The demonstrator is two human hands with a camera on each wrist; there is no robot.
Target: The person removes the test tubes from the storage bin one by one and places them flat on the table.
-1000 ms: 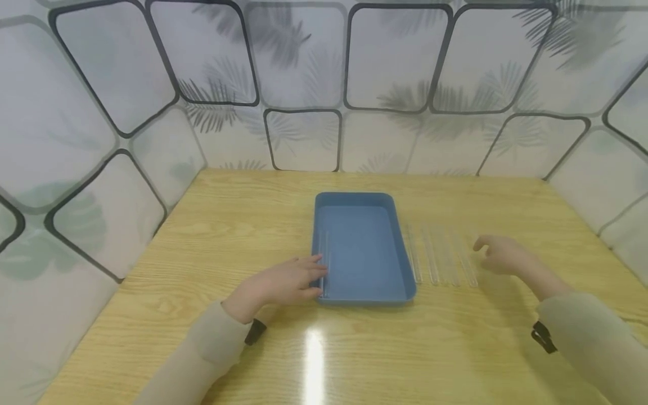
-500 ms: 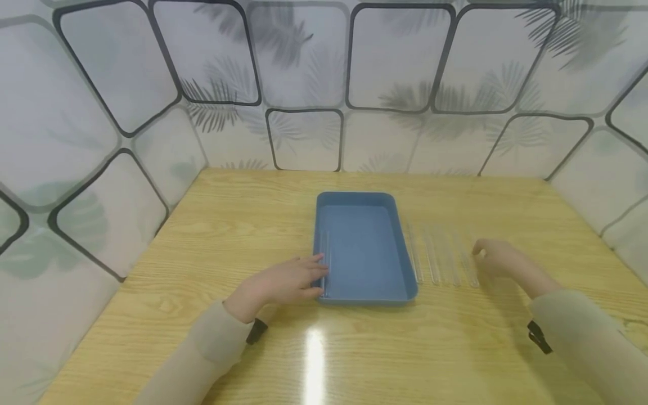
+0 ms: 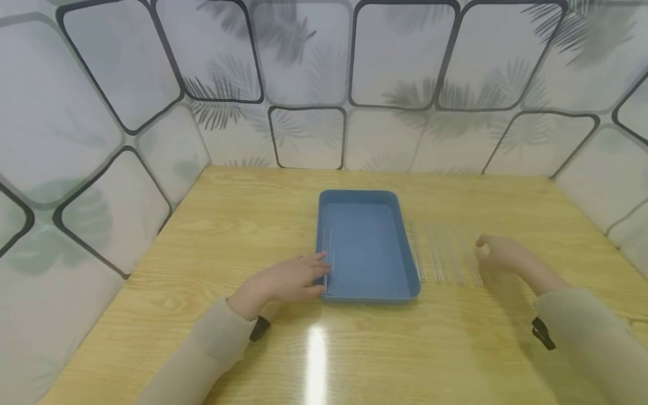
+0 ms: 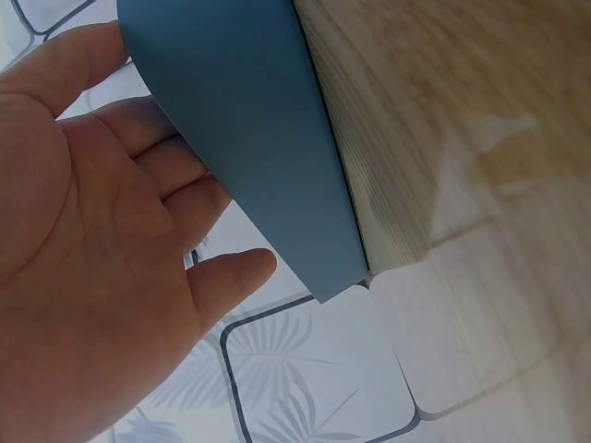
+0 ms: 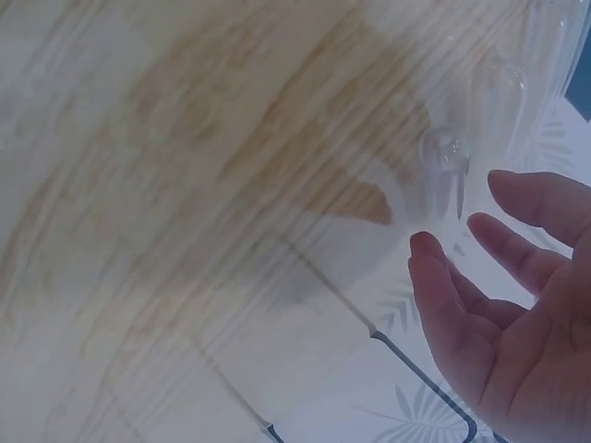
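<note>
A blue tray (image 3: 368, 253) lies on the table, with a clear glass tube (image 3: 330, 244) inside along its left wall. My left hand (image 3: 293, 278) rests at that wall with loosely spread fingers reaching over the rim; in the left wrist view the fingertips pass partly behind the tray wall (image 4: 249, 138). Right of the tray lie several clear test tubes (image 3: 435, 256) side by side. My right hand (image 3: 501, 256) is beside the rightmost ones, fingers bent. In the right wrist view a rounded tube end (image 5: 445, 149) sits near the fingertips, which stand apart; contact cannot be told.
The wooden table (image 3: 243, 214) meets a patterned wall covering (image 3: 309, 135) at the back and sides. A light reflection (image 3: 316, 360) shows on the tabletop in front of the tray. Dark wrist straps sit on both sleeves (image 3: 577, 315).
The right hand's thumb and index finger have drawn closer together beside the rightmost tubes. My left hand stays at the tray's left wall; the head view shifts slightly.
</note>
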